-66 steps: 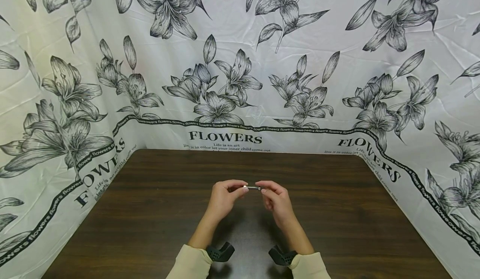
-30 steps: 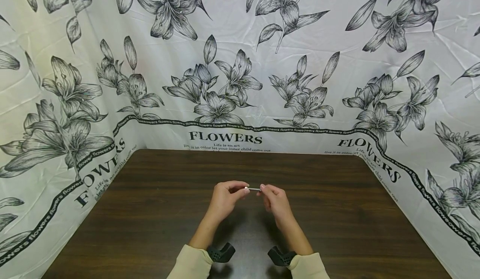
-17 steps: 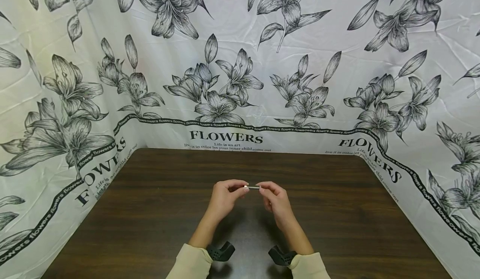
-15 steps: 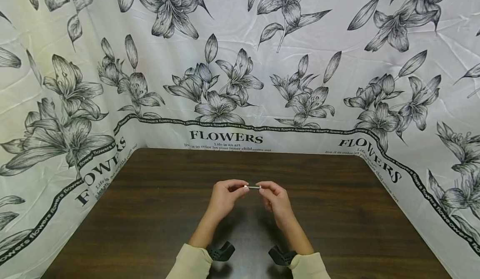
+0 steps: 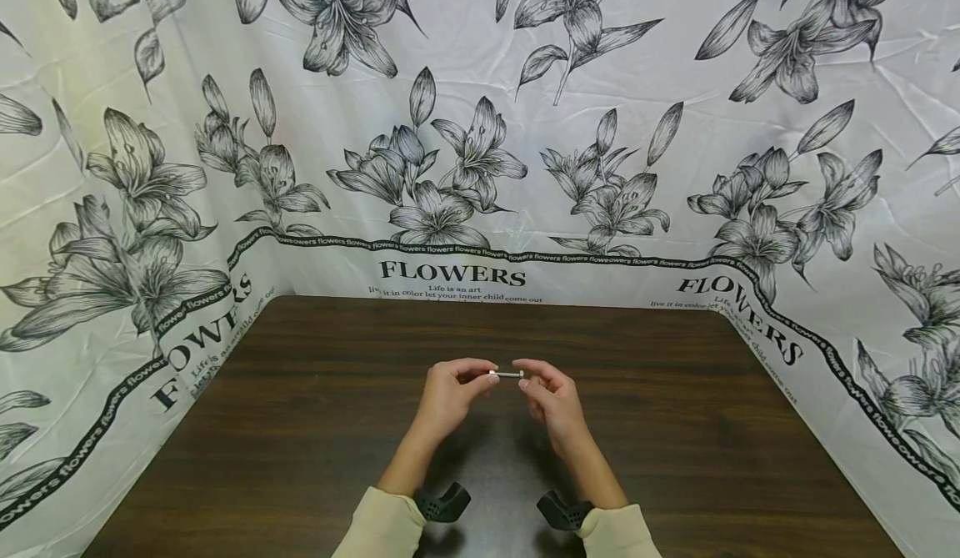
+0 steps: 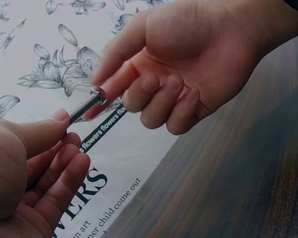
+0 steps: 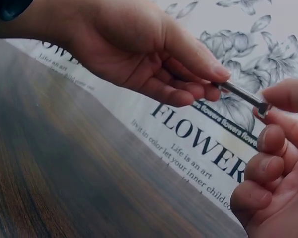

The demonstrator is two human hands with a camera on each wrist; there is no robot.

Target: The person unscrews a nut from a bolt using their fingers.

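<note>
A silver metal bolt (image 5: 510,374) lies level in the air between my two hands, its threads visible in the left wrist view. My left hand (image 5: 444,399) pinches the threaded end between thumb and fingertips. A small bright bit shows at those fingertips; I cannot tell whether it is a nut. At the bolt's head (image 6: 98,95), my right hand (image 5: 557,404) has thumb and index finger spread on either side, with a gap around the head in the left wrist view. The other right fingers (image 7: 260,168) are curled toward the palm.
A dark brown wooden table (image 5: 300,424) lies below the hands. White cloth (image 5: 480,166) printed with black flowers and lettering hangs behind and along the sides. Each wrist wears a black device (image 5: 442,504) beside a cream sleeve (image 5: 382,525).
One second ago my right fingertips pinched the bolt's head; they have since spread apart, leaving the head visible. My left hand keeps its pinch, nearly still.
</note>
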